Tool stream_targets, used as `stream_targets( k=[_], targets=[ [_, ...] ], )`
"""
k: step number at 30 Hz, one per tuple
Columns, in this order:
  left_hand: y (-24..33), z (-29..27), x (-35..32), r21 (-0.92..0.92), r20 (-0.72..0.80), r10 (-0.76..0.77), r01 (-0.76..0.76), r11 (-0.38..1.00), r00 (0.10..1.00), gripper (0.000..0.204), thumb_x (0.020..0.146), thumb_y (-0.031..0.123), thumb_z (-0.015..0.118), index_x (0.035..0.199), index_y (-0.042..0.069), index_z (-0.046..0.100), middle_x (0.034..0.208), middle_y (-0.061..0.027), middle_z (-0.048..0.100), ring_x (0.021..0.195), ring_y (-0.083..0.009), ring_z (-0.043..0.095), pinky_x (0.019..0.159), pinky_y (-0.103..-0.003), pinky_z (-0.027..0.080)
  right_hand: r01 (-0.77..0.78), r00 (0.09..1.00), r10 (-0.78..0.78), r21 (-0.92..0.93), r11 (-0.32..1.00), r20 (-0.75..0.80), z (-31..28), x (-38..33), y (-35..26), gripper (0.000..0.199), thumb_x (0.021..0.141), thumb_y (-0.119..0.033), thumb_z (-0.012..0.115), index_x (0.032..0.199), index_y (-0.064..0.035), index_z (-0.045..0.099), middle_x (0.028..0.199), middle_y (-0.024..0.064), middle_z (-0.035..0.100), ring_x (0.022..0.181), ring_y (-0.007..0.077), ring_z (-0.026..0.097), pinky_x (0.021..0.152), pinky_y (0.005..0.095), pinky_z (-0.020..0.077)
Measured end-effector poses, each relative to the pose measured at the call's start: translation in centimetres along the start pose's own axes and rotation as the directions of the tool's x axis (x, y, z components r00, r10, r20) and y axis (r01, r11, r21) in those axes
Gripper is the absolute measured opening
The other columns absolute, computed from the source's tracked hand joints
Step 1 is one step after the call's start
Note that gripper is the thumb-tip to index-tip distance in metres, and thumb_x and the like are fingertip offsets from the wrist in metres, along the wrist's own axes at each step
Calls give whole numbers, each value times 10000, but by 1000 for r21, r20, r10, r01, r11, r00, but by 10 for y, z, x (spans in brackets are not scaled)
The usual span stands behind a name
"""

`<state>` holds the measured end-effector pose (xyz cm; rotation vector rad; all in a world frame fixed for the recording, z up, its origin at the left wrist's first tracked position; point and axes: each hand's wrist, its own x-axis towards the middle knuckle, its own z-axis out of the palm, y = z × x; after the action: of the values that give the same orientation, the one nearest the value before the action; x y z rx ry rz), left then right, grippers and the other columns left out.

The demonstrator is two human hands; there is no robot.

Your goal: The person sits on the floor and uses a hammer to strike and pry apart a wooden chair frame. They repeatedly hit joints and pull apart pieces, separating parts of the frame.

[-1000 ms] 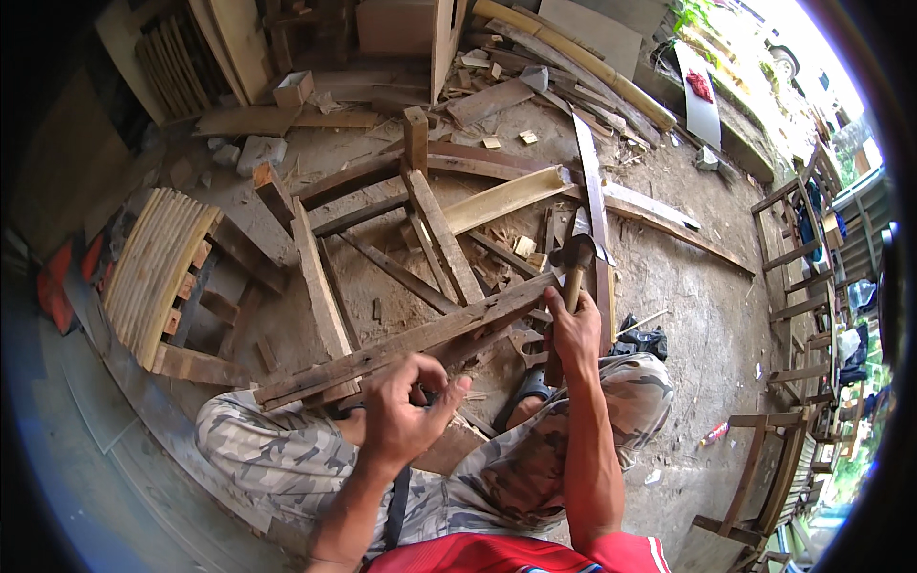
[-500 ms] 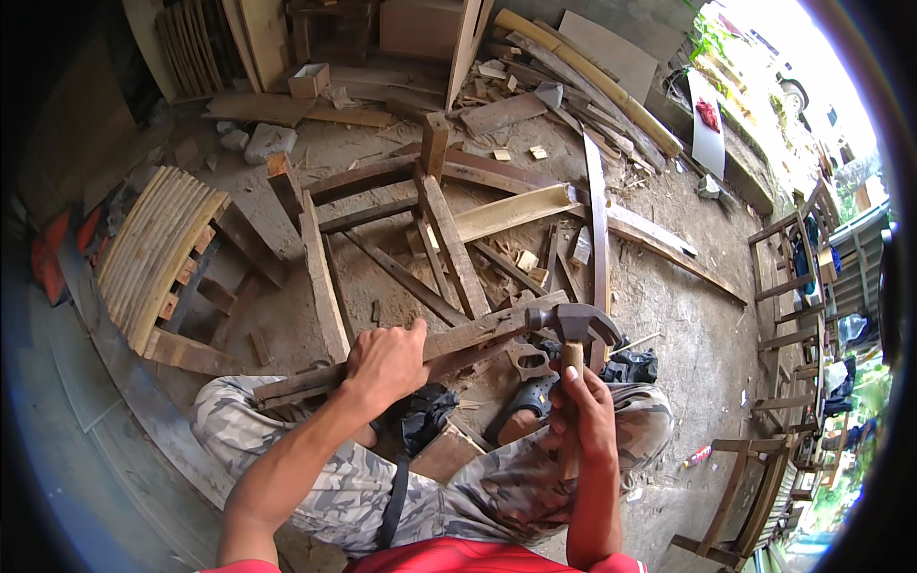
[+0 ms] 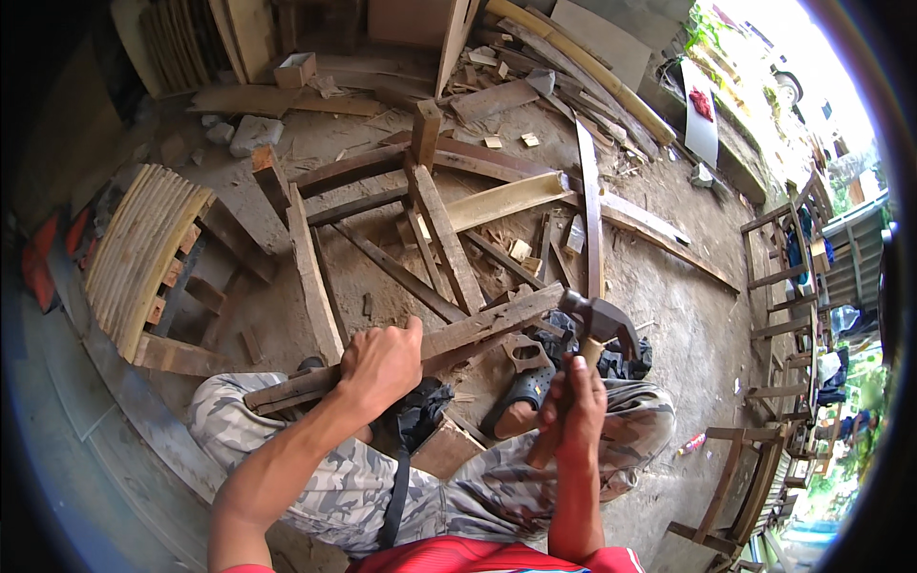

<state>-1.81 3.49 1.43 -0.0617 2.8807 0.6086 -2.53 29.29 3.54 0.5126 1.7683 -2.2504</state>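
My left hand is closed over the near wooden rail of an unfinished wooden frame, thumb side up. My right hand grips the wooden handle of a claw hammer. The hammer's head is beside the rail's right end, a small gap apart, with the claw pointing right. Beyond the rail stands the rest of the frame, with upright legs and crossed bars. The rail's left end reaches over my left knee, in camouflage trousers.
A slatted wooden seat stands at the left. Loose boards and a long dark plank lie beyond the frame. Offcuts and shavings litter the floor. Several chair frames line the right side. A black bag lies between my legs.
The hammer has shifted right, from against the rail's end to a little apart from it, its handle now more tilted. My left hand keeps its hold on the rail.
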Motion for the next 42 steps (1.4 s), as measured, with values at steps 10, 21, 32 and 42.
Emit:
stream_targets(
  k=[10,21,32,42],
  targets=[
    [1,-4,2,16,12,-33,32,999,999,182,808,45,631,965,-46,617,776,-311,692,800,-465,721,772,-538,567,-38,997,46,-122,992,60,18,-6,4,275,1029,-340,609,1079,-77,548,699,13,529,425,127,506,359,286,417],
    [-3,-2,4,36,17,-52,52,998,998,281,762,151,718,972,-7,619,814,-295,700,849,-460,711,806,-518,570,-9,993,30,-188,982,111,33,-7,12,297,1022,-368,618,1013,-82,536,709,26,553,425,128,520,367,290,437],
    [3,-11,0,35,55,-85,83,996,995,367,809,282,753,1010,0,633,852,-273,719,879,-449,716,837,-518,556,100,992,-87,-153,983,91,23,-15,7,269,1039,-260,606,1063,-14,500,674,16,528,414,115,512,353,275,418],
    [2,-13,-7,-180,-211,130,-170,969,969,518,846,456,761,1116,34,631,1147,-178,667,1051,-382,654,888,-479,530,99,994,-81,-339,936,67,-15,-21,28,296,1007,-278,661,1068,-5,562,697,20,556,462,106,541,399,268,436]
  ],
)
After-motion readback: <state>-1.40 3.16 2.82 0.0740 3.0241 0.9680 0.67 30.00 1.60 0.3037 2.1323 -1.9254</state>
